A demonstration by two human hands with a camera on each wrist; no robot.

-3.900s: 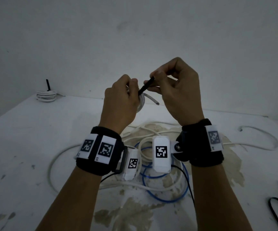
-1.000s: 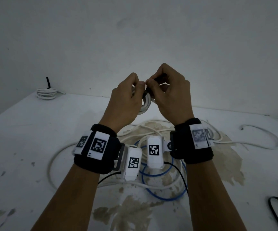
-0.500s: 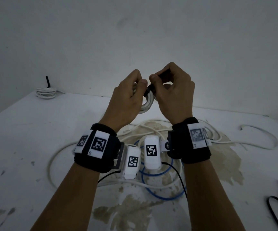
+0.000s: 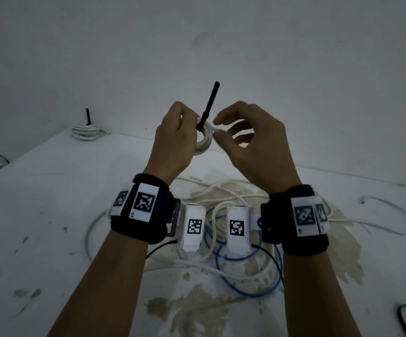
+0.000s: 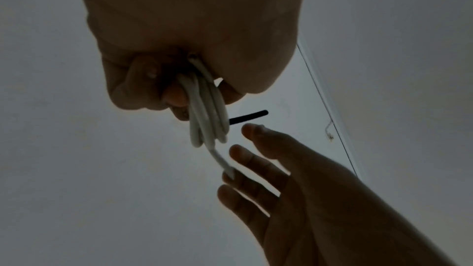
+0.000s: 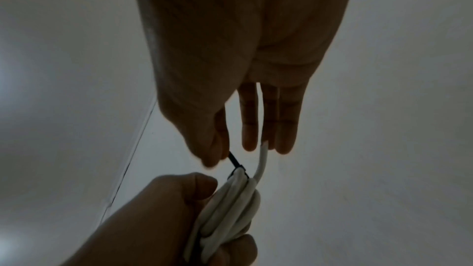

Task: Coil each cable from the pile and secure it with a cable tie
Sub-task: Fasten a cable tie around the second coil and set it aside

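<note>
Left hand (image 4: 175, 139) is clamped around the small coil of white round cable (image 4: 203, 139), held up in the air above the white worktop (image 4: 51, 215); the thin black plastic cable tie (image 4: 208, 105) is wrapped round the bundle with its long tail sticking up and away. Right hand (image 4: 253, 147) holds nothing, fingers relaxed and spread just beside the coil, thumb tip near the tie tail. Risks as I read them: the wrist views show the tie band round the loops, but I can't tell how tight it is cinched; if it's slack, the turns could splay or slip out once the left grip eases. A loose white cable end (image 6: 262, 159) pokes out of the bundle toward the right fingers (image 6: 249, 128), outside the tie, so it may spring free and start unwinding a turn. With the right hand off the tail, nothing is pulling tension; a fumbled re-pinch could twist the coil in the left grip. Setting the coil down near the pile of loose white and blue cables (image 4: 233, 239) risks snagging the tail in it. An already tied white coil (image 4: 85, 130) sits well apart at the far left corner.
</note>
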